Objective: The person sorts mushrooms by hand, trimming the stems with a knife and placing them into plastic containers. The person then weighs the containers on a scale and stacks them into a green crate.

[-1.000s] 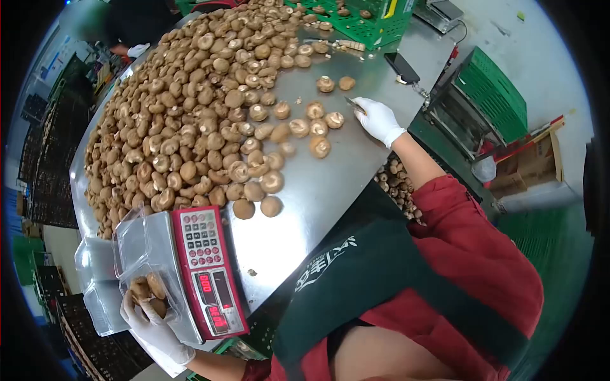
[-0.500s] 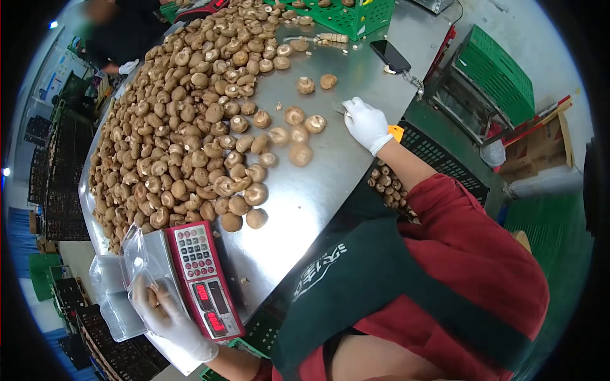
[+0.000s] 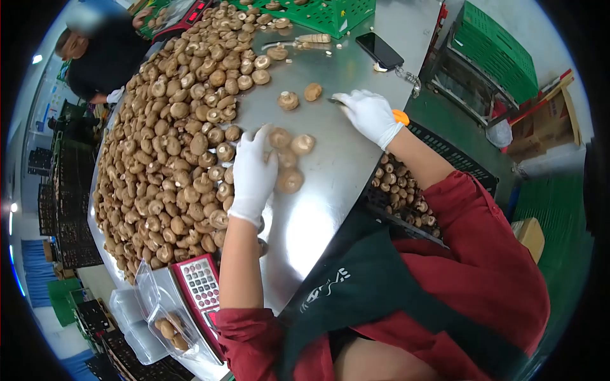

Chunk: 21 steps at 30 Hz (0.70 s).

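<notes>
My left hand [image 3: 253, 174], in a white glove, reaches over the right edge of a large heap of shiitake mushrooms [image 3: 165, 152]. Its fingers are apart, with the fingertips beside a loose group of shiitake [image 3: 290, 180] on the metal table. My right hand [image 3: 370, 117], gloved too, is closed around a small knife [image 3: 334, 100], whose dark blade tip pokes out past the fingers. Most of the knife is hidden by the hand. Two shiitake [image 3: 288, 100] lie to the left of that blade. An orange piece [image 3: 400, 117] shows beside the right wrist.
A red scale [image 3: 202, 286] stands at the lower left, with a clear plastic tray [image 3: 152, 298] holding a few mushrooms. Another knife [image 3: 314, 39], a phone [image 3: 380, 52] and a green crate [image 3: 343, 19] are farther back. A dark crate [image 3: 406, 222] of mushrooms sits by my apron. Another person [image 3: 105, 57] works opposite.
My left hand has left the clear tray at the scale and moved up to the loose shiitake. Mushrooms now lie in that tray. My right hand stays nearly in place; the view has shifted slightly.
</notes>
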{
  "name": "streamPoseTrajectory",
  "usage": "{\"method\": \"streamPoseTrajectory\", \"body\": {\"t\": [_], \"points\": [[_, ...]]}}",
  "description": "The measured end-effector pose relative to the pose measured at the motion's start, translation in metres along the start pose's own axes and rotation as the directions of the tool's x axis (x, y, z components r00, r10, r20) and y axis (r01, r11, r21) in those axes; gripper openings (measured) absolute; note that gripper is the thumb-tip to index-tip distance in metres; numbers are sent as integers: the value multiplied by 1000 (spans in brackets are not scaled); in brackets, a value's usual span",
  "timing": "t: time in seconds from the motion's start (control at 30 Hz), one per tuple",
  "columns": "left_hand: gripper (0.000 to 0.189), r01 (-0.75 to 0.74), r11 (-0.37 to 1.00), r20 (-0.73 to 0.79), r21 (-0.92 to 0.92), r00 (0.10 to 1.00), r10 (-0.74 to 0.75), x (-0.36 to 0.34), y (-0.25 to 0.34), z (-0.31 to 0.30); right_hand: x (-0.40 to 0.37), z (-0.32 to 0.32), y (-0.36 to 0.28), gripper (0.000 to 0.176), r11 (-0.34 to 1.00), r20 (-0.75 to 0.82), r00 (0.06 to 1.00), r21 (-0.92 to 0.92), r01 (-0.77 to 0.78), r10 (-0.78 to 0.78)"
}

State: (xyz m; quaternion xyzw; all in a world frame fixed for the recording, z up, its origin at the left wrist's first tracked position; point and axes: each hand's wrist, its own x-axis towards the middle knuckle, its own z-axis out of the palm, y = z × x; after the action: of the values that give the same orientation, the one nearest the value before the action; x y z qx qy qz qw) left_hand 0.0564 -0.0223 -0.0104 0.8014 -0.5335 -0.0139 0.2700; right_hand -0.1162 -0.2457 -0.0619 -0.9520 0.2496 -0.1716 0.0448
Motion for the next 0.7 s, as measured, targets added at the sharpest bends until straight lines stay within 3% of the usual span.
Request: {"method": "streamPoseTrajectory", "body": {"t": [0.07, 0.17, 0.2, 0.3, 0.33, 0.43, 0.5, 0.53, 0.7], "points": [[46, -100, 990, 15, 100, 995, 99, 15, -11, 23, 2, -11, -7, 32, 998, 47, 998, -37, 49, -47], [45, 4, 993, 96, -118, 995, 7, 14, -26, 41, -15, 19, 7, 31, 997, -177, 981, 14, 77, -74], [41, 102, 972, 125, -211, 989, -77, 14, -22, 38, -16, 20, 10, 31, 998, -171, 984, 28, 54, -48], [38, 89, 984, 106, -155, 992, -73, 6, -12, 44, -16, 23, 9, 30, 997, -159, 987, 81, 14, -1], [38, 16, 994, 62, -107, 998, -9, 5, -5, 48, -16, 24, 11, 29, 996, -167, 986, 91, 17, -2], [50, -17, 997, -47, 69, 999, 21, -3, 23, 54, -16, 24, 10, 27, 994, -185, 983, 103, 22, -2], [56, 39, 998, 90, -49, 995, -34, 0, 40, 48, -16, 22, 9, 26, 994, -194, 981, 108, 30, -8], [57, 0, 999, 103, -44, 995, 5, -5, 41, 50, -16, 24, 10, 26, 994, -206, 978, 105, 40, -17], [51, -32, 996, -60, -82, 998, 27, 5, 6, 32, -14, 21, 8, 27, 993, -156, 988, 114, 11, 7]]}}
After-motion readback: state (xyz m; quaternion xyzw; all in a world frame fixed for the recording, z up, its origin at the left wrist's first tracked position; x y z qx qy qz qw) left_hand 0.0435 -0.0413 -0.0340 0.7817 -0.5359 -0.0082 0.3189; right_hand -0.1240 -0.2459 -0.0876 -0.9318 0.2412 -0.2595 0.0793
